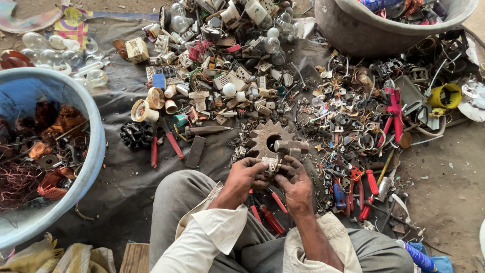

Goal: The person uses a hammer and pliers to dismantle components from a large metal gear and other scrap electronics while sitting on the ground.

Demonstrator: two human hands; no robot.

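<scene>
Fingers [262, 169] of both hands pinch a small pale metal fitting [272, 165] between them, just below a rusty gear [261, 139].

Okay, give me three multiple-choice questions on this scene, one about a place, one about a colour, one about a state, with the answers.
1. Where is the blue tub?
A. at the person's left
B. at the person's right
C. behind the gear

2. What colour are the handles of the pliers at the right?
A. green
B. red
C. white

3. How is the small part held?
A. lying loose on the sheet
B. in the left hand only
C. between both hands

Answers: 1 A, it sits at the picture's left edge, holding copper wire. 2 B, both handles are red. 3 C, the left hand and right hand both grip it, just below the gear.
</scene>
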